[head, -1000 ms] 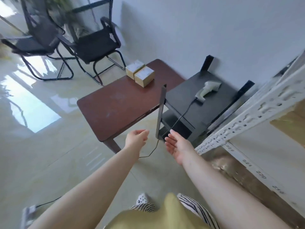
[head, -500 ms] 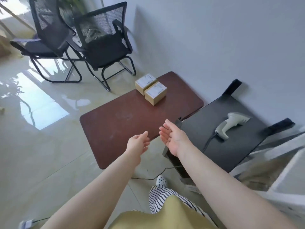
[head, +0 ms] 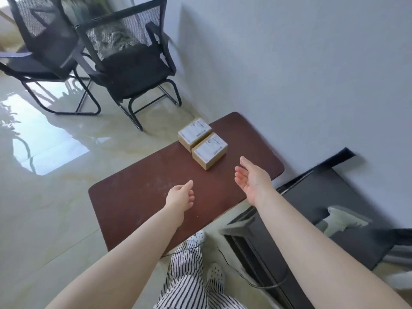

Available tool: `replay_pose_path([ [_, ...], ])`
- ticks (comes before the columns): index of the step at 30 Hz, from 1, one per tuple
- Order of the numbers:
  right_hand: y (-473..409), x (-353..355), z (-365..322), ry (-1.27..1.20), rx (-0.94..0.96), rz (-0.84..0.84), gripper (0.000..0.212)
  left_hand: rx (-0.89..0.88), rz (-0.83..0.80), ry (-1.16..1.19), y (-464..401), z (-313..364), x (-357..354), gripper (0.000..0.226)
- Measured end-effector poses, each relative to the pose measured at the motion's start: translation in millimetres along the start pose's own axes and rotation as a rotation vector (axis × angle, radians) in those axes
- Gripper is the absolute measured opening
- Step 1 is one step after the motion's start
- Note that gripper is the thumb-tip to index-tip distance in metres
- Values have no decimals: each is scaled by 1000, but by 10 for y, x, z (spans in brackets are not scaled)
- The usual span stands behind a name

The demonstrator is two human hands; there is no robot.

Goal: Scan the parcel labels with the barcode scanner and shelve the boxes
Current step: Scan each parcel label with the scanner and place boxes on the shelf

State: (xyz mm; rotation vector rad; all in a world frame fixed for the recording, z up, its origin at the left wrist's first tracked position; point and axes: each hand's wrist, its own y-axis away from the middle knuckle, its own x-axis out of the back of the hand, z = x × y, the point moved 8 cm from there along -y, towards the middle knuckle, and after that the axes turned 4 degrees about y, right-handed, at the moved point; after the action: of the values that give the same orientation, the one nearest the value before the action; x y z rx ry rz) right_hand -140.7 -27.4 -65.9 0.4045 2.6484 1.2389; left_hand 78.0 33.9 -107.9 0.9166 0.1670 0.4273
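Note:
Two small cardboard boxes with white labels on top sit side by side at the far end of a dark red-brown table (head: 138,197): the nearer box (head: 210,150) and the farther box (head: 194,133). My right hand (head: 253,178) hovers open, palm turned inward, just right of the nearer box and short of touching it. My left hand (head: 181,196) is over the table's middle, fingers loosely extended, holding nothing. The pale barcode scanner (head: 341,221) lies on a black stand (head: 312,197) to the right, its cable trailing down to the floor.
Two black mesh chairs (head: 131,61) stand beyond the table on the glossy tiled floor. A white wall runs along the right behind the table and stand. My striped trousers and spotted slippers (head: 198,237) show at the bottom.
The view has swung left from the shelf rack toward the table. Both hands have advanced over the table, the right one nearing the closer box.

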Motion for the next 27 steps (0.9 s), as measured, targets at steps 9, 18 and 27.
replay_pose_path([
  [9, -1121, -275, -149, 275, 43, 103, 38, 76, -30, -138, -1113, 472, -474, 34],
  [18, -2126, -685, -84, 429, 69, 50, 50, 162, -60, -165, -1951, 338, -774, 71],
  [27, -2399, -712, 27, 465, 134, 101, 16, 225, -99, -50, -2027, 281, -855, 53],
])
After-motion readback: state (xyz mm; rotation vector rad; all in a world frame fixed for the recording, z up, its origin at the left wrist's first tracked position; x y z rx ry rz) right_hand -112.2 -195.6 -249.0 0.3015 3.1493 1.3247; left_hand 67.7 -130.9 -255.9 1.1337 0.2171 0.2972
